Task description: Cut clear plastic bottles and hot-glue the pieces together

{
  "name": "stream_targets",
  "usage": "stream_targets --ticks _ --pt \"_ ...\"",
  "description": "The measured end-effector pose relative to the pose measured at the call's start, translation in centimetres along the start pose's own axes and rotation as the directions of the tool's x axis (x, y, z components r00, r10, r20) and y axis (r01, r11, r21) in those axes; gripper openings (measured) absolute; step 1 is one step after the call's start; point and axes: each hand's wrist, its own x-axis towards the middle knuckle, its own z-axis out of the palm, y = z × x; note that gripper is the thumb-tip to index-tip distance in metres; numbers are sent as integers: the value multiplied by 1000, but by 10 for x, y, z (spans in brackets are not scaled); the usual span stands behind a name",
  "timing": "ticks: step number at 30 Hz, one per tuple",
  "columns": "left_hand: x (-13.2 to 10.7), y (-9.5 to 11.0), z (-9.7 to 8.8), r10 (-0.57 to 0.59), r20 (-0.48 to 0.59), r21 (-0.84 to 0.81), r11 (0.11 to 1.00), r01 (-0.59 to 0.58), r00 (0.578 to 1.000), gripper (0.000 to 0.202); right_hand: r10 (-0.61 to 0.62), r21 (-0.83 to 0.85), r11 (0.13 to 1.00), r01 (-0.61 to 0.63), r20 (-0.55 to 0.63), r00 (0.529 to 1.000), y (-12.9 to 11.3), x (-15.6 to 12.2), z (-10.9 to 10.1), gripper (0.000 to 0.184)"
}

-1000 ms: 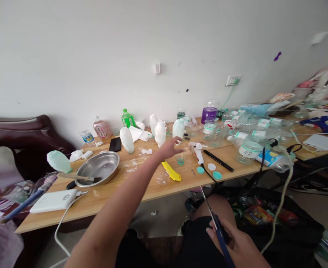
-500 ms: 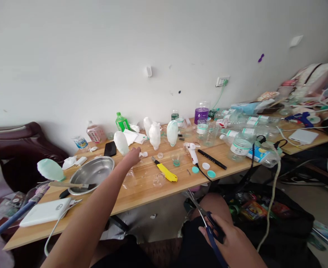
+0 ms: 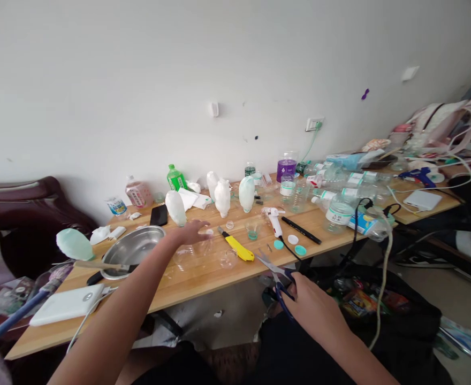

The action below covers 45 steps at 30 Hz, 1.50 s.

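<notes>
My left hand [image 3: 193,232] reaches over the middle of the table with its fingers stretched out, just above clear plastic pieces [image 3: 186,256]. A small white piece shows beneath its fingertips; whether they touch it I cannot tell. My right hand [image 3: 310,299] is closed round the dark handles of a pair of scissors [image 3: 273,268], whose blades are parted over the table's front edge. Between the hands lie a yellow utility knife [image 3: 238,248] and a clear cut bottle top [image 3: 253,230] with a green neck. Several white, bulb-shaped forms [image 3: 222,198] stand behind.
At the left are a steel bowl [image 3: 117,248] with a brush across it and a white power bank [image 3: 67,305]. A white glue gun [image 3: 274,222], a black marker [image 3: 301,230] and several clear bottles [image 3: 339,214] lie to the right. A cable [image 3: 385,283] hangs off the edge.
My left hand has spread its fingers and shifted slightly lower in view, near the white piece. My right hand has risen with the scissors, bringing the blades up to the table's edge.
</notes>
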Motion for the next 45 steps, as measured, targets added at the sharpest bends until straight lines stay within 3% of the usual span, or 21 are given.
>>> stream_targets --ticks 3,5,8,12,15,18,19,21,23,24,26,35,37,39,41,42,44,45 --pt "-1 3 12 47 162 -40 998 -41 986 64 35 40 999 -35 8 999 -11 16 2 44" --pt "2 6 17 68 198 -76 996 -54 978 63 51 73 996 -50 -1 999 -15 21 -1 47" --pt "13 13 17 69 173 -146 988 -43 983 50 41 129 991 -36 -35 999 -16 19 -11 45" --pt "16 25 -6 3 20 -310 951 4 1000 34 3 174 985 13 -96 995 -8 9 -21 40" --pt "-16 39 -27 -100 -107 -487 873 36 989 36 -24 113 993 38 -124 992 3 9 -24 38" --pt "-78 58 -26 -185 -223 -656 755 -6 957 44 -57 -56 997 51 -118 991 8 23 -24 38" --pt "-101 65 -19 -213 -258 -726 686 -43 942 45 -70 -110 992 58 -112 991 8 29 -23 39" --pt "-141 78 -1 -293 -203 -970 192 -150 934 33 -110 -190 977 94 -75 991 4 42 -19 41" --pt "-168 86 19 -334 -70 -982 -143 -124 940 26 -153 -235 961 149 0 988 -2 55 -13 39" --pt "-177 88 27 -352 -34 -964 -235 -123 936 26 -167 -245 954 171 36 985 -5 60 -11 36" --pt "-184 90 38 -385 3 -937 -323 -132 923 31 -185 -252 947 202 88 979 -9 70 -6 30" --pt "-182 92 44 -432 108 -888 -448 -109 895 24 -289 -243 910 337 212 934 -20 109 -12 20" --pt "-182 91 51 -473 130 -876 -467 -122 872 22 -299 -253 905 342 193 935 -26 107 -19 20" --pt "-181 91 59 -564 113 -854 -476 -210 818 19 -327 -226 912 342 103 939 -39 93 -26 24" --pt "-177 95 68 -653 67 -833 -453 -318 754 16 -403 -30 915 402 -29 915 -58 70 -30 35" --pt "-175 98 72 -662 49 -833 -441 -335 748 15 -464 163 867 471 -80 882 -69 57 -30 43" --pt "-172 108 80 -590 47 -862 -432 -266 806 19 -608 523 655 545 -64 792 -92 32 -24 59" --pt "-171 114 83 -532 59 -885 -419 -202 845 22 -661 618 560 552 -69 748 -102 22 -19 63"
